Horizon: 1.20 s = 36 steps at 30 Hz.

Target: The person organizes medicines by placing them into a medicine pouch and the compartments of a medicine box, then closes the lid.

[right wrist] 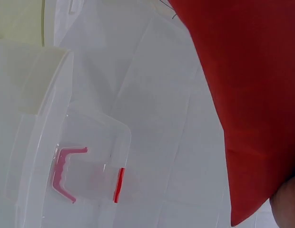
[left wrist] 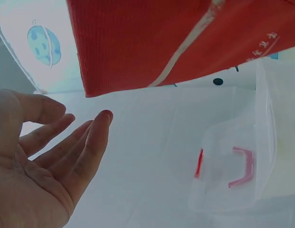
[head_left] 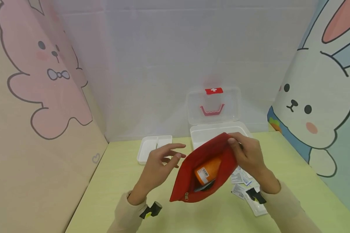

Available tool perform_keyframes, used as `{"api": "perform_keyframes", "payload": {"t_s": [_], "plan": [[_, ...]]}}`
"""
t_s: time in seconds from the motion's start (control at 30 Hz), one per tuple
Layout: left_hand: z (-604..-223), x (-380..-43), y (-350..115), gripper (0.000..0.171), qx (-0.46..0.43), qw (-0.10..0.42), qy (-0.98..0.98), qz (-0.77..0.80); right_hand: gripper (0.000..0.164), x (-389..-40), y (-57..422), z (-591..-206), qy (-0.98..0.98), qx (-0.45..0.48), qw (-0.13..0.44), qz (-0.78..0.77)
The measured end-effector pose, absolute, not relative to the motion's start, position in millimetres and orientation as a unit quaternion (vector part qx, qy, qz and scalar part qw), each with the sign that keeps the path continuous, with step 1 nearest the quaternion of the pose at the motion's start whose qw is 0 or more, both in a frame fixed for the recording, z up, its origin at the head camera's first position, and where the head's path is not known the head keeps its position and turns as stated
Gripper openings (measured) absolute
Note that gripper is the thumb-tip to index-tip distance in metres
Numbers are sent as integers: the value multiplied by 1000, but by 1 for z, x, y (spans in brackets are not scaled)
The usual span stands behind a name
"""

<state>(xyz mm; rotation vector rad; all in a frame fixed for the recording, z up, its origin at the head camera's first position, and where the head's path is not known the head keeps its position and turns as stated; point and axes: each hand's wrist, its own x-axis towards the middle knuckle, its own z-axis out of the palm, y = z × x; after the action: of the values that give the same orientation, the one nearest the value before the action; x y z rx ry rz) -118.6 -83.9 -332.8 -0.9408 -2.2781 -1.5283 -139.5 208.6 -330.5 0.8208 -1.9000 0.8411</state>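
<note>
A red zippered pouch (head_left: 182, 181) hangs tilted over the table with its mouth gaping toward the head camera. My right hand (head_left: 246, 152) pinches its upper right corner, thumb on the near side. Inside lie an orange packet (head_left: 208, 170) with a white barcode label and a dark, flat item (head_left: 204, 186), partly hidden under it. My left hand (head_left: 160, 166) is off the pouch's left side with fingers loosely bent and nothing between them; in the left wrist view the hand (left wrist: 57, 156) is apart from the red fabric (left wrist: 138, 47).
Behind the pouch stands a white case (head_left: 204, 131) with its clear lid (head_left: 213, 105) raised, showing a pink handle and red cross label. A divided white tray (head_left: 147, 149) sits left of it. Several small packets (head_left: 238, 191) and a white wrapped item (head_left: 256, 205) lie on the right.
</note>
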Motion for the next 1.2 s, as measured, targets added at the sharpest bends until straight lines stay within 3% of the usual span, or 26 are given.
{"api": "perform_keyframes", "payload": {"t_s": [0.2,0.47,0.77,0.97,1.2], "plan": [[-339,-126,-97,25,-284,133,-768,-559,52,-140,208,-327,-747,269,498,349],[-367,-141,-105,26,-253,90,-748,-606,57,-140,206,-321,-726,190,537,386],[-390,-137,-99,36,-332,70,-626,-702,52,-143,206,-316,-669,82,567,473],[-387,-128,-82,38,-393,91,-600,-691,51,-145,206,-313,-643,45,564,516],[-382,-124,-64,61,-389,125,-592,-694,41,-145,199,-319,-659,6,532,532]]}}
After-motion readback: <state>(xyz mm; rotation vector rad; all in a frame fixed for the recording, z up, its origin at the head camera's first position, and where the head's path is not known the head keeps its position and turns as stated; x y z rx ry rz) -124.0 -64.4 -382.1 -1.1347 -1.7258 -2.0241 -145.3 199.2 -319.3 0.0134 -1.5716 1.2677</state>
